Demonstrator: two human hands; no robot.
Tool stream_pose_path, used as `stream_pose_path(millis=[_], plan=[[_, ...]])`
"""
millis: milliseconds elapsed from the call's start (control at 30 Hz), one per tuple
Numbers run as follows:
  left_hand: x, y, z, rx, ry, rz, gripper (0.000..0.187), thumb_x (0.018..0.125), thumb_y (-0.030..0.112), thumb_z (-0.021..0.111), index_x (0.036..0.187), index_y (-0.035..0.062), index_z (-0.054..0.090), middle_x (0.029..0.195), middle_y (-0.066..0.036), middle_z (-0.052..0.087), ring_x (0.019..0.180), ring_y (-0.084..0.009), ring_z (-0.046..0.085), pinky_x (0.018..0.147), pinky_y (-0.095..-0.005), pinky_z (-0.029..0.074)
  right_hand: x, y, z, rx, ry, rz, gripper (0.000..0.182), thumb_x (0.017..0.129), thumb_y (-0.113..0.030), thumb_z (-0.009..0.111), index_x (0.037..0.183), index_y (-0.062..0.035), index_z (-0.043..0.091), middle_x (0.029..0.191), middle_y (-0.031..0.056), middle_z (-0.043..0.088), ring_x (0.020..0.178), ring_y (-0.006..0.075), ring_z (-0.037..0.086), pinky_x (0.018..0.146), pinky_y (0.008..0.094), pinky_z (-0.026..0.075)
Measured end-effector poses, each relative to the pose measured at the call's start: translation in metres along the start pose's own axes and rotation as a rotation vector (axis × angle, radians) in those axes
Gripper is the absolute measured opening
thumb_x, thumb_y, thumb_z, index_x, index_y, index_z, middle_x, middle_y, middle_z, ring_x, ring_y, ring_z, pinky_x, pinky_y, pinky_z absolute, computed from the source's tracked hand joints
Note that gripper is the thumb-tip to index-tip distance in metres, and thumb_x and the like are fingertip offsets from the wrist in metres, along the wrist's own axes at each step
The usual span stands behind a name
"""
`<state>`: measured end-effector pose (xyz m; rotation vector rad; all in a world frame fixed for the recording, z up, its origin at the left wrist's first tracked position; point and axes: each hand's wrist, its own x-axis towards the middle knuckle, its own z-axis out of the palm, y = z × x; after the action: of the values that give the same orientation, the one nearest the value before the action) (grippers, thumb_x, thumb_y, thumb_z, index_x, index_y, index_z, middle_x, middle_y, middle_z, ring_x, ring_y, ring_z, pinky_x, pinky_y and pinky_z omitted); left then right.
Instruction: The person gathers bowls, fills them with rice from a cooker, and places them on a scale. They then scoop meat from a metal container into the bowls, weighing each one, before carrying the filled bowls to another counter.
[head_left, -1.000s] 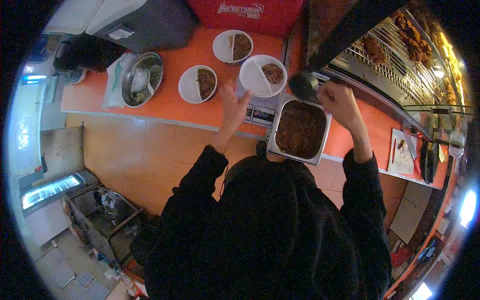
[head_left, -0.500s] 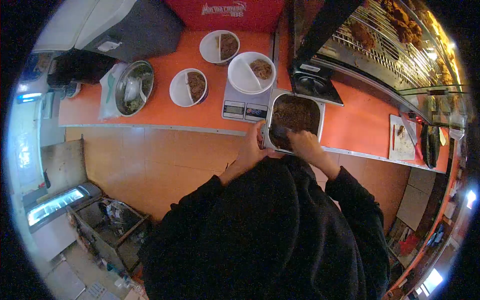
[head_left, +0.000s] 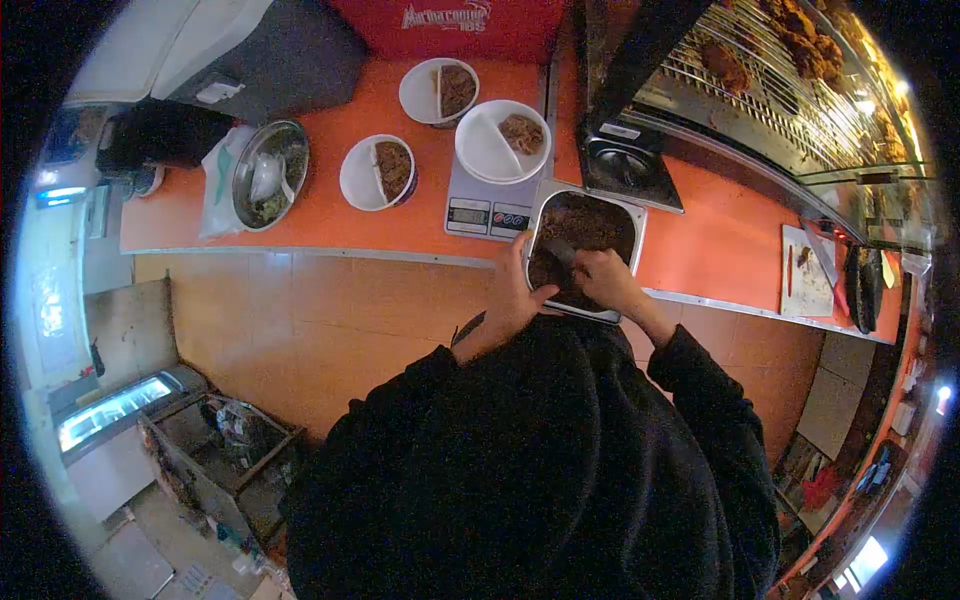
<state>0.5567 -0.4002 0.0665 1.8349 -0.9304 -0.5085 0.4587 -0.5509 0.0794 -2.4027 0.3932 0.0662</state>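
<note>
A metal pan (head_left: 640, 236) of brown, shredded-looking food (head_left: 588, 218) stands at the counter's front edge, close to my body. My left hand (head_left: 512, 296) grips the pan's left wall, thumb over the near corner. Inside the pan, my right hand (head_left: 606, 282) is closed around a dark utensil (head_left: 560, 252), perhaps a scoop, whose end is in the food. Left of the pan is a kitchen scale (head_left: 468, 196) bearing a white divided bowl (head_left: 486, 150) with brown food in one compartment. Two similar bowls, one nearer (head_left: 361, 177) and one farther (head_left: 420, 92), hold the same food.
A steel bowl (head_left: 240, 180) with greens and a white ladle-like tool sits at the left. A black lid (head_left: 640, 180) lies behind the pan, below a lit glass cabinet (head_left: 745, 100) with fried food. A cutting board (head_left: 795, 290) and a knife are far right.
The pan has shifted slightly toward me and to the left, and it sits at a changed angle. My right hand and the utensil have moved a little within it.
</note>
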Motion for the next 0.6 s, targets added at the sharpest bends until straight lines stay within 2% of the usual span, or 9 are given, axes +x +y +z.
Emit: stream_pose_path(millis=[33,133,233,333,433,533,600], plan=[[-0.001,-0.002,0.001,-0.057,0.013,-0.001,0.076,0.063,0.03,0.066,0.119,-0.0012,0.026,0.109,-0.022,0.038,0.099,-0.0362,0.039,0.086,-0.0421,0.028,-0.001,0.001,0.005,-0.075,0.051,-0.053,0.013,0.068,-0.009,0.053,0.072,0.0031,0.053,0.058,0.0147,0.055,0.052,0.0242,0.057,0.049,0.0355,0.043],[-0.002,-0.015,0.013,-0.318,0.096,0.132,0.065,0.072,0.031,0.058,0.119,-0.0024,0.026,0.11,-0.02,0.038,0.1,-0.0327,0.039,0.086,-0.0403,0.028,-0.004,-0.001,0.001,-0.017,0.04,-0.147,0.011,0.07,-0.008,0.053,0.072,0.0022,0.053,0.053,0.0105,0.052,0.047,0.0164,0.055,0.045,0.0323,0.042],[-0.003,-0.03,0.024,-0.246,0.139,0.038,0.057,0.079,0.033,0.049,0.118,-0.0029,0.026,0.104,-0.017,0.04,0.096,-0.0264,0.04,0.083,-0.0374,0.03,-0.004,-0.016,-0.018,0.413,-0.19,0.325,0.01,0.071,-0.009,0.054,0.069,0.0006,0.053,0.053,0.0078,0.052,0.046,0.0142,0.051,0.042,0.0286,0.038],[-0.001,-0.019,0.026,-0.329,0.235,0.024,0.052,0.083,0.033,0.041,0.118,-0.0023,0.025,0.097,-0.013,0.039,0.087,-0.0199,0.04,0.077,-0.0335,0.032,-0.006,0.003,-0.012,0.693,-0.212,0.442,0.01,0.072,-0.009,0.054,0.067,-0.0011,0.054,0.052,0.0042,0.051,0.043,0.0102,0.047,0.039,0.0236,0.033],[0.009,-0.013,0.033,-0.378,0.357,0.029,0.048,0.085,0.031,0.038,0.117,-0.002,0.024,0.091,-0.009,0.036,0.08,-0.0156,0.036,0.074,-0.0299,0.031,-0.008,0.012,-0.002,0.734,-0.076,0.449,0.015,0.073,-0.014,0.053,0.065,-0.0025,0.056,0.047,0.0033,0.051,0.038,0.0097,0.044,0.037,0.024,0.035],[0.019,-0.012,0.032,-0.463,0.371,-0.032,0.045,0.086,0.031,0.037,0.116,-0.0016,0.025,0.089,-0.007,0.034,0.079,-0.0147,0.035,0.075,-0.0288,0.03,-0.007,0.007,-0.009,0.715,-0.047,0.491,0.013,0.075,-0.014,0.052,0.068,-0.0032,0.057,0.049,0.0024,0.051,0.039,0.0085,0.044,0.036,0.0227,0.034],[0.027,-0.014,0.033,-0.451,0.387,-0.014,0.046,0.086,0.032,0.037,0.116,-0.0013,0.025,0.089,-0.007,0.033,0.079,-0.0148,0.034,0.076,-0.0289,0.03,-0.01,0.001,-0.021,0.911,-0.005,0.52,0.012,0.075,-0.014,0.052,0.071,-0.0038,0.057,0.05,0.002,0.05,0.039,0.0075,0.043,0.035,0.0213,0.031]])
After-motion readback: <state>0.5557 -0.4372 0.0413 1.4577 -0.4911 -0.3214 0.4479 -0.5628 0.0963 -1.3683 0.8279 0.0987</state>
